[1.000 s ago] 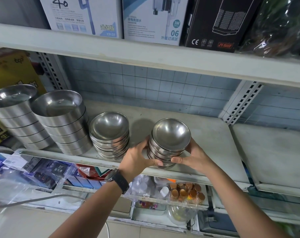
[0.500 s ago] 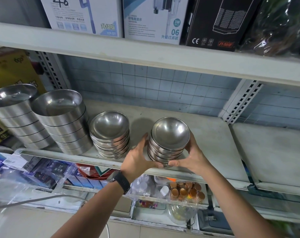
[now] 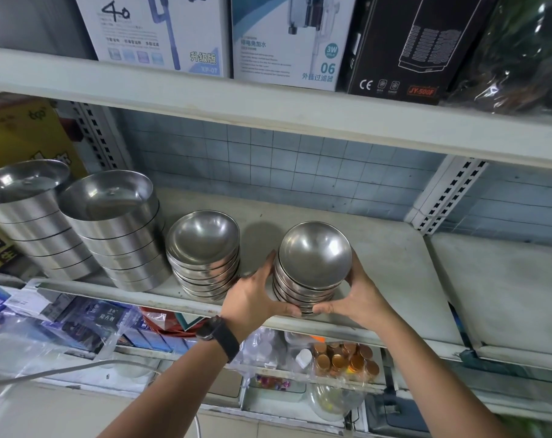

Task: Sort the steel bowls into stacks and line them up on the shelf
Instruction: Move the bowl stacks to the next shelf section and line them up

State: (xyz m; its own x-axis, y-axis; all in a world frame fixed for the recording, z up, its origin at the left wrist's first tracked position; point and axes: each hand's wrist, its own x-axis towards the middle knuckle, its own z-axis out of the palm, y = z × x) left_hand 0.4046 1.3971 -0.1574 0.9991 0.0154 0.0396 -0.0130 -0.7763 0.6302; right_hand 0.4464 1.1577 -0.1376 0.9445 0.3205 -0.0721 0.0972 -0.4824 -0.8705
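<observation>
step: lining up, setting held bowl stack [image 3: 314, 257] at shelf [image 3: 391, 263] front edge | where: right of round-bowl stack [image 3: 203, 248], gap between | left hand [image 3: 254, 295], right hand [image 3: 361, 295]: fingers [image 3: 288, 309] wrapped round its sides | next: probably slide toward round-bowl stack, align, let go

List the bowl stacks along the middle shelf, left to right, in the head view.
leftmost straight-sided stack → second straight-sided stack → free round-bowl stack → held round-bowl stack, gripped between the left hand and right hand.
</observation>
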